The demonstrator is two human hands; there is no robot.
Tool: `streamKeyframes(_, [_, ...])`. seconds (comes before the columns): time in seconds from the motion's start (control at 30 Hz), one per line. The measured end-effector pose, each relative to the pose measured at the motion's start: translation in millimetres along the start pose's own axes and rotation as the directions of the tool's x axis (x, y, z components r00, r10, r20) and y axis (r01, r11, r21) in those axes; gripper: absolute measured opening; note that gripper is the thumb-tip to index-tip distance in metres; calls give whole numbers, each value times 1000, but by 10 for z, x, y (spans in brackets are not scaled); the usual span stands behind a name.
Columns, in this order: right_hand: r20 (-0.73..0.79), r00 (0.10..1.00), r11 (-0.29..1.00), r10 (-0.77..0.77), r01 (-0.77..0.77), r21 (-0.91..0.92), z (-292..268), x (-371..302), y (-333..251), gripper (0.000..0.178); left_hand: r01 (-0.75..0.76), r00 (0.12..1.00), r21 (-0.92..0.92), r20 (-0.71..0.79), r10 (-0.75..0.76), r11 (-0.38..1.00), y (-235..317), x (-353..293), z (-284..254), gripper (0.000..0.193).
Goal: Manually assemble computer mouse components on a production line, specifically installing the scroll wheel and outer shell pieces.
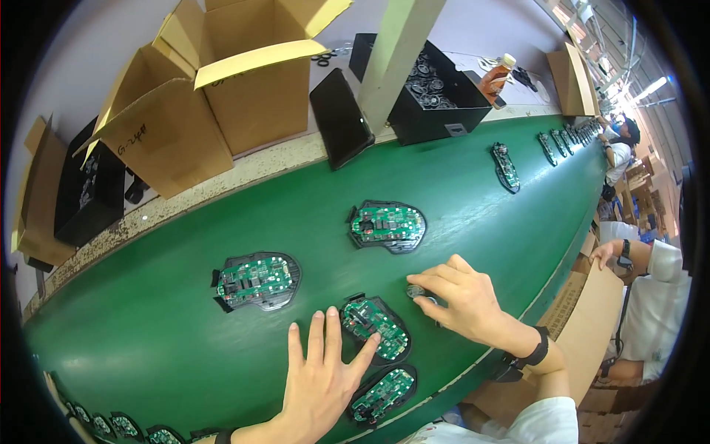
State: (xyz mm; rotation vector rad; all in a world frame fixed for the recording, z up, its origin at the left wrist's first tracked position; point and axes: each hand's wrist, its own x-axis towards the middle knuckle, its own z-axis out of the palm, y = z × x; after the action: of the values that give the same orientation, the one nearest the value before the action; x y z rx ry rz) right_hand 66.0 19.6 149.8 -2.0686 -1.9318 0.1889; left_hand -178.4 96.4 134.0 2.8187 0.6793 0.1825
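My left hand (pixel 319 385) lies with its fingers spread on the green work surface, its thumb tip resting against a green circuit board in a black plastic housing (pixel 376 329). To the right of that board, my right hand (pixel 467 302) is closed in a pinch on a small round grey part (pixel 416 291); the fingers hide some of it. A second board in its housing (pixel 383 394) lies just below the first, near the front edge. Farther back are two more such boards, one at the left (pixel 257 281) and another in the middle (pixel 387 225).
Along the far ledge stand open cardboard boxes (pixel 255 111), a dark tablet-like panel (pixel 340 122), a post (pixel 399 59), a black bin (pixel 444 124) of small round parts and an amber bottle (pixel 497 78). More boards line the green surface (pixel 148 296) at both ends. Co-workers are at right.
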Motion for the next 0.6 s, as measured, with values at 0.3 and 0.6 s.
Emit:
streamKeyframes(0.3, [-40,998,998,49,-47,48,-50,-20,18,35,-36,998,-84,54,41,996,-47,47,19,68])
streamKeyframes(0.6, [-59,996,998,-66,66,4,106,-381,-375,62,-58,996,-161,59,68,985,-236,81,-174,65])
